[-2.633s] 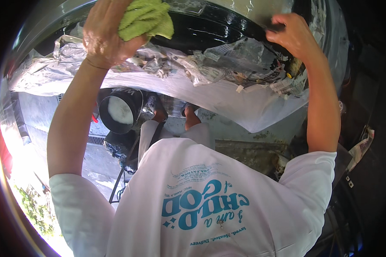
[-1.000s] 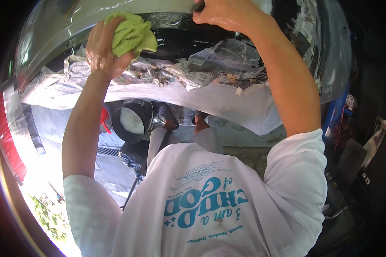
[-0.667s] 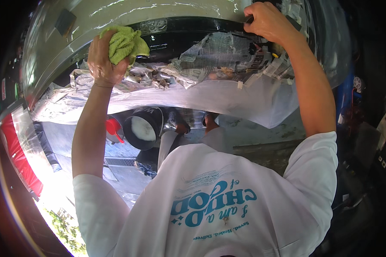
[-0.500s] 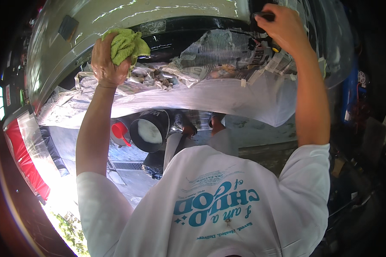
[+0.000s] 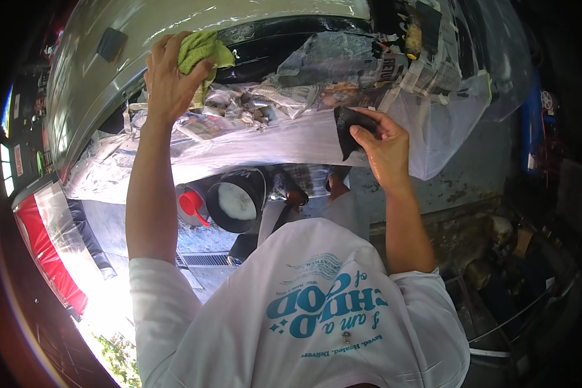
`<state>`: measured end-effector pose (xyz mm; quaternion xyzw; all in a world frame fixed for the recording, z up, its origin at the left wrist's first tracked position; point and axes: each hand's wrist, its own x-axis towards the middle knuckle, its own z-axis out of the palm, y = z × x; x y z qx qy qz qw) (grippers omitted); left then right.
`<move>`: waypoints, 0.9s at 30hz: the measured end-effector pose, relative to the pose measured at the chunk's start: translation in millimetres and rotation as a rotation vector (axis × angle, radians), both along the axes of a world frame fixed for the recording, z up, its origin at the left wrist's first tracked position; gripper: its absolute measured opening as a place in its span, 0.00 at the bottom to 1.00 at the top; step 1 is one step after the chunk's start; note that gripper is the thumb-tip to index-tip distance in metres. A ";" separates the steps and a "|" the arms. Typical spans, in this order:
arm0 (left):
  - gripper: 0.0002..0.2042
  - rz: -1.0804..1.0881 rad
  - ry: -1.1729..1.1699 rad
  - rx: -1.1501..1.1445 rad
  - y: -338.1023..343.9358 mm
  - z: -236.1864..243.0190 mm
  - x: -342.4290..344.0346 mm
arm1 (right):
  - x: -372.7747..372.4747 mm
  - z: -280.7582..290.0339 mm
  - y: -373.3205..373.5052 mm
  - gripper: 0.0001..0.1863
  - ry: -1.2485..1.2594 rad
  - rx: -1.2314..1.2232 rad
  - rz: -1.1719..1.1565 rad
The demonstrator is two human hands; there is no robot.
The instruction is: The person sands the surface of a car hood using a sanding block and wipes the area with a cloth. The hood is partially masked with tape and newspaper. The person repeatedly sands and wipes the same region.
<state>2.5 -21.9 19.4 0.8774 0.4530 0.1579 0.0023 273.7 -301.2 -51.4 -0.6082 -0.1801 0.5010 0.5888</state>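
Note:
My left hand [image 5: 169,81] is closed around a crumpled yellow-green cloth [image 5: 204,53] and rests by the lower edge of a wet, pale car body panel [image 5: 174,14]. In my right hand [image 5: 387,145] is a dark, flat piece of sandpaper [image 5: 352,131], pinched between thumb and fingers in front of the plastic sheeting. A black trim strip [image 5: 265,45] runs below the panel. Under it, newspaper [image 5: 326,61] is taped over the car, and translucent plastic sheeting [image 5: 271,143] hangs lower down.
A dark square pad [image 5: 110,44] sits on the panel at the upper left. Near my feet stand a black bucket [image 5: 260,208] of foamy water and a red dipper [image 5: 191,202]. A floor grate [image 5: 204,260] lies beyond them. Assorted objects crowd the right side.
My right hand has come down and left from the panel's upper right, bringing the sandpaper with it. My left hand and the cloth have shifted slightly up and right.

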 end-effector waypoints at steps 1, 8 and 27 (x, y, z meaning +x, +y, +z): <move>0.29 0.009 0.029 0.016 -4.3 4.6 1.4 | -5.0 1.5 0.6 0.15 0.027 0.020 -0.018; 0.26 -0.332 -0.028 0.143 -61.2 1.4 81.3 | -14.6 -17.2 1.8 0.12 -0.037 0.048 -0.026; 0.36 -0.014 0.106 0.059 -47.5 -33.6 140.6 | 30.6 -37.2 -53.3 0.14 0.166 0.055 -0.148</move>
